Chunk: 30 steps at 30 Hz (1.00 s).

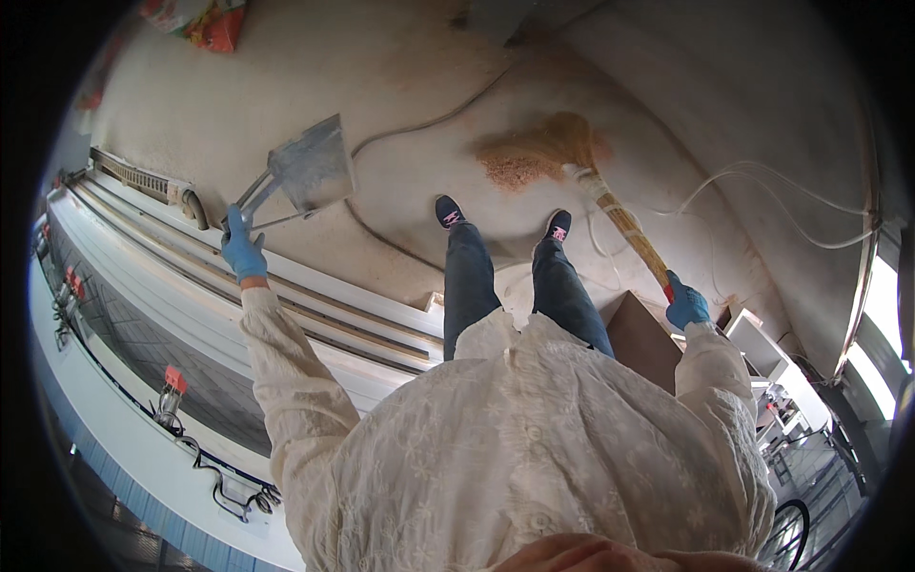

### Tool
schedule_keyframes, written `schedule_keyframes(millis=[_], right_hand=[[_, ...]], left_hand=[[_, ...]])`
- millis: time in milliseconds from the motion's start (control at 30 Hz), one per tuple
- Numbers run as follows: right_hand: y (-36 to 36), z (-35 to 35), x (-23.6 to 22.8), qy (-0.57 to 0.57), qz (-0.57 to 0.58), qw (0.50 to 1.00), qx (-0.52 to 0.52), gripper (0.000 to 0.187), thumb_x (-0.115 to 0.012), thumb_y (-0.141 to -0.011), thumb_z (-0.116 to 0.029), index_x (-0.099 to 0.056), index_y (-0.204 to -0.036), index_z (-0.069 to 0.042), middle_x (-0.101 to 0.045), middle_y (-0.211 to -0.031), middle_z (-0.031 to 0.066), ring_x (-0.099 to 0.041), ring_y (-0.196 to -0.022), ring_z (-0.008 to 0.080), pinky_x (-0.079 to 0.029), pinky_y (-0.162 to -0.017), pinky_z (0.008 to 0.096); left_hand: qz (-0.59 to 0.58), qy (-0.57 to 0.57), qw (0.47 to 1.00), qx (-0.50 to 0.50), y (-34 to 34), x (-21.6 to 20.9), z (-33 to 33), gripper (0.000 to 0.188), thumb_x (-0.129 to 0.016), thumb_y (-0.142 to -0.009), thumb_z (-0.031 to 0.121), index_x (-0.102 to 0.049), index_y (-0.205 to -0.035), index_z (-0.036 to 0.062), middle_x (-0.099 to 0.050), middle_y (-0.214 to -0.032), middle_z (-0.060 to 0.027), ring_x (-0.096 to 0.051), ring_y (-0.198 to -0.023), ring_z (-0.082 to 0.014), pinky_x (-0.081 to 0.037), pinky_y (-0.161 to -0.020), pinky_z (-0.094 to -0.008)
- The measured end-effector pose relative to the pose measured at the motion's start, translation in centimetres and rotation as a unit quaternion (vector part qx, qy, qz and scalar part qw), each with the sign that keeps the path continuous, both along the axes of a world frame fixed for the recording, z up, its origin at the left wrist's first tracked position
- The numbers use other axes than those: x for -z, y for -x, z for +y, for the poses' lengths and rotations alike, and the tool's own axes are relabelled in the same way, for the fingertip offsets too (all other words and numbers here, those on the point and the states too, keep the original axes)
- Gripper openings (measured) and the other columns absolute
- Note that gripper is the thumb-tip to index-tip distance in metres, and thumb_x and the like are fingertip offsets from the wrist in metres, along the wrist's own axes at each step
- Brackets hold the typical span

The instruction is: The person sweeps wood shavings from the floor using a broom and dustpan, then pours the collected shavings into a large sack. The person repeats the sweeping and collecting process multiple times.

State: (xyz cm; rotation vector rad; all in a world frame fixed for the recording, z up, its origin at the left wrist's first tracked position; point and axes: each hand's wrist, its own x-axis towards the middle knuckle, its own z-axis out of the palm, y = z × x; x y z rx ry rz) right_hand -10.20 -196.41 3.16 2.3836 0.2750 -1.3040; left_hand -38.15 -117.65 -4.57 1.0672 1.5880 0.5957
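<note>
Left edge: a stack of long white boards point(357, 327) borders the pale floor point(238, 110) from 10 o'clock round to 8
Right edge: the grey wall point(705, 105) curves along 2 o'clock, with a brown box point(646, 345) between 3 and 4, near the right hand point(687, 301)
Room between: floor spreads from 11 to 1 o'clock ahead of the shoes point(448, 212), crossed by a dark cable point(419, 125) that passes just beside the dustpan's front edge
Left hand: blue-gloved point(244, 250), at 9 o'clock, fingers curled closed around the dustpan's handle
Right hand: also blue-gloved, at 3 o'clock, wrapped around the broom's upper end
Dustpan: grey, flat-bladed point(319, 167), at 10 o'clock; its long axis runs from the left hand toward 2 o'clock, wide edge foremost
Broom: slanting from the right hand toward 11 o'clock point(627, 229), its brown bristles point(570, 135) at 1
Crumbs: a reddish-brown patch point(519, 172) just left of the bristles
</note>
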Motion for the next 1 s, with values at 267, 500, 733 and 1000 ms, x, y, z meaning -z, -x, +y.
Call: schedule_keyframes(millis=[267,500,733,1000], right_hand=[[-0.5,-9.5,6.6,-0.131,-0.023,0.96,0.248,0.076,-0.06,-0.076,-0.01,-0.035,-0.148,-0.014,-0.068,-0.1,0.0241,-0.069,-0.087,0.0358,-0.055,-0.073,0.0431],[-2.6,-9.1,16.1,-0.289,0.053,0.774,0.561,0.049,-0.06,-0.076,-0.002,-0.048,-0.124,-0.003,-0.063,-0.072,0.0143,-0.066,-0.057,0.0263,-0.052,-0.046,0.0382],[2.0,-4.3,18.7,-0.334,0.068,0.682,0.648,0.04,-0.063,-0.074,0.001,-0.052,-0.112,0.002,-0.063,-0.073,0.016,-0.064,-0.056,0.026,-0.054,-0.049,0.0379],[4.7,-3.1,19.2,-0.345,0.092,0.705,0.612,0.043,-0.068,-0.067,-0.003,-0.056,-0.108,0.003,-0.063,-0.078,0.012,-0.061,-0.062,0.0201,-0.051,-0.056,0.0331]], left_hand=[[0.037,0.022,0.958,0.282,-3.0,-2.8,-14.4,0.025,-0.076,-0.084,0.015,-0.062,-0.099,0.0015,-0.059,-0.097,-0.0054,-0.059,-0.081,-0.0117,-0.059,-0.072,-0.0298],[0.169,-0.08,0.853,0.488,-9.8,2.8,-25.4,0.029,-0.078,-0.078,0.024,-0.062,-0.077,-0.0004,-0.06,-0.068,-0.0009,-0.05,-0.062,-0.0088,-0.043,-0.056,-0.0285],[0.155,-0.067,0.831,0.531,-13.4,10.2,-34.2,0.036,-0.079,-0.073,0.03,-0.062,-0.076,-0.0017,-0.063,-0.067,-0.0075,-0.056,-0.062,-0.0153,-0.049,-0.062,-0.0345],[0.191,-0.105,0.796,0.566,-14.9,11.0,-39.5,0.039,-0.081,-0.069,0.032,-0.061,-0.071,-0.0007,-0.063,-0.068,-0.0129,-0.06,-0.062,-0.029,-0.049,-0.064,-0.0409]])
